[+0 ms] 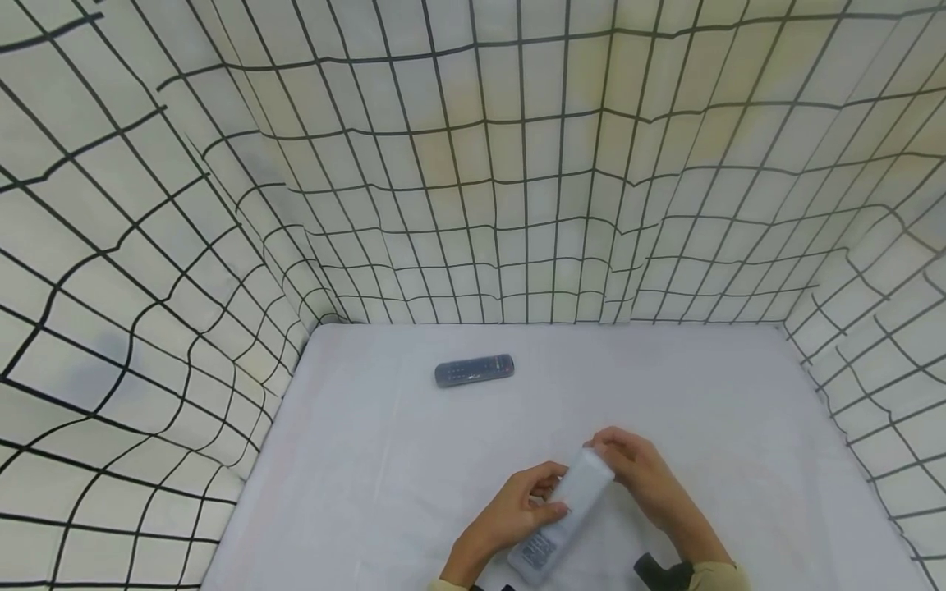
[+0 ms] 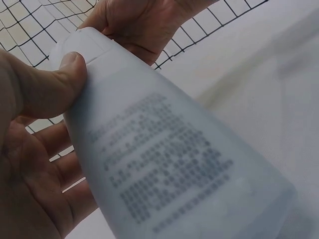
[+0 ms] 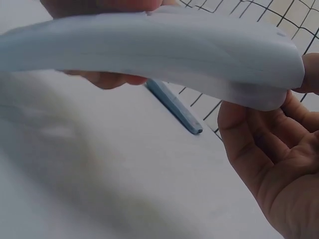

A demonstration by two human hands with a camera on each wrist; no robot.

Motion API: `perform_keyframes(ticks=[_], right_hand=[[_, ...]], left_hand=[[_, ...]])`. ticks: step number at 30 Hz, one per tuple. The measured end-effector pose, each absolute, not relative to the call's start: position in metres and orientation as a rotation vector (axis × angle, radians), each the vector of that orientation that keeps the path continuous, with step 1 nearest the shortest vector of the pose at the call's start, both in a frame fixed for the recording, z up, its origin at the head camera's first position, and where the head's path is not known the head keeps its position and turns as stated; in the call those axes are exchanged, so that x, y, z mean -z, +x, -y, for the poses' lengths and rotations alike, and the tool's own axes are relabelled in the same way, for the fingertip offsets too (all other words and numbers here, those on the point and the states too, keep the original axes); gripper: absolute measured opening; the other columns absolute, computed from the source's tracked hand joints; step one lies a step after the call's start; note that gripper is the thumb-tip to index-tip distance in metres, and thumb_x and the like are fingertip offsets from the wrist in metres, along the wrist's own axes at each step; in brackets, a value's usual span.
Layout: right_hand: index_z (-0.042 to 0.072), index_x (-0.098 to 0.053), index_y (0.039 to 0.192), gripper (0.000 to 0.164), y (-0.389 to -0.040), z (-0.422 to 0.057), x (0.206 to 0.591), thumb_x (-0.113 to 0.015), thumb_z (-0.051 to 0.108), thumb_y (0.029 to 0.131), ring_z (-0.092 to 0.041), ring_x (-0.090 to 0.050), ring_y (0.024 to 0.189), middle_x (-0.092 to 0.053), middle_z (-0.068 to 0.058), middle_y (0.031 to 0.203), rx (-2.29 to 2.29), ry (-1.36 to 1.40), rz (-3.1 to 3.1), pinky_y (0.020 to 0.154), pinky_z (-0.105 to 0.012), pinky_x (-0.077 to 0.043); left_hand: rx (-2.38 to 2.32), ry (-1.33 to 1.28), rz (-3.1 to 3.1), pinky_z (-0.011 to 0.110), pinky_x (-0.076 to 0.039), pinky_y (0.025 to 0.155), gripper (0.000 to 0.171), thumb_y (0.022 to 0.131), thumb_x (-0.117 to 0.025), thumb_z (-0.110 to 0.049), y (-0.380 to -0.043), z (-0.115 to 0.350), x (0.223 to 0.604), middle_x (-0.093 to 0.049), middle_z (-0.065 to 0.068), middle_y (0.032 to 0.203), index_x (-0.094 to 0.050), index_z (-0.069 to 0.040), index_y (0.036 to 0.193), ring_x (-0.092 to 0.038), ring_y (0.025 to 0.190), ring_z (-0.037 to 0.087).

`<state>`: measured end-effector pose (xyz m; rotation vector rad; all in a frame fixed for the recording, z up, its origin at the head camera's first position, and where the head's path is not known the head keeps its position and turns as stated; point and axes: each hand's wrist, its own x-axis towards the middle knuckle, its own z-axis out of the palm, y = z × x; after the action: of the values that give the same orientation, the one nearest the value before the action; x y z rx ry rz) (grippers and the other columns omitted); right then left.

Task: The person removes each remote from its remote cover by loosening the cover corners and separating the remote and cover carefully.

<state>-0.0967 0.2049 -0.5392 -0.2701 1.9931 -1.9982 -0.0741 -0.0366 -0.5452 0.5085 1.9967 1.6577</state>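
A long white remote control, its face with small dark print turned up, is held at a slant just above the near part of the table. My left hand grips it by the side, thumb lying on the printed face, as the left wrist view shows. My right hand pinches the far end of the remote with thumb and fingers. At that end a seam crosses the white remote. In the right wrist view a thin translucent layer shows along its underside near my right fingers.
A dark remote control lies farther back on the white table, left of the middle. White walls with a black wire grid stand at the back and both sides. A black strap piece sits on the right wrist.
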Motion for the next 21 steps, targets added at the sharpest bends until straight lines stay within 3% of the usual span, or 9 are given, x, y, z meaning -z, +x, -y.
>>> perform_keyframes(ticks=[4,9,21], right_hand=[[-0.009,-0.059,0.11,0.023,-0.0955,-0.2026,0.5387,-0.051,0.012,0.103,-0.012,-0.066,0.083,-0.07,0.0,0.098,2.029,-0.259,-1.92,0.073,-0.029,-0.056],[0.001,-0.063,0.107,0.017,-0.0949,-0.2022,0.539,-0.051,0.014,0.103,-0.011,-0.065,0.085,-0.069,0.001,0.097,2.037,-0.229,-1.838,0.075,-0.028,-0.055],[0.008,-0.065,0.109,0.018,-0.0968,-0.2072,0.5414,-0.047,0.012,0.105,-0.011,-0.064,0.089,-0.069,0.002,0.099,2.02,-0.274,-1.76,0.079,-0.03,-0.054]], left_hand=[[-1.648,0.542,-1.996,0.025,-0.053,0.082,0.039,0.094,-0.068,-0.019,-0.0739,0.0382,0.5442,-0.071,-0.001,0.111,-0.061,-0.014,0.131,-0.065,0.095,0.004],[-1.643,0.562,-1.993,0.026,-0.053,0.083,0.037,0.093,-0.068,-0.019,-0.0741,0.0389,0.5448,-0.071,-0.001,0.111,-0.062,-0.016,0.13,-0.065,0.096,0.005],[-1.687,0.513,-1.953,0.025,-0.054,0.076,0.036,0.091,-0.068,-0.014,-0.0713,0.035,0.5451,-0.072,0.0,0.108,-0.061,-0.014,0.127,-0.065,0.091,0.005]])
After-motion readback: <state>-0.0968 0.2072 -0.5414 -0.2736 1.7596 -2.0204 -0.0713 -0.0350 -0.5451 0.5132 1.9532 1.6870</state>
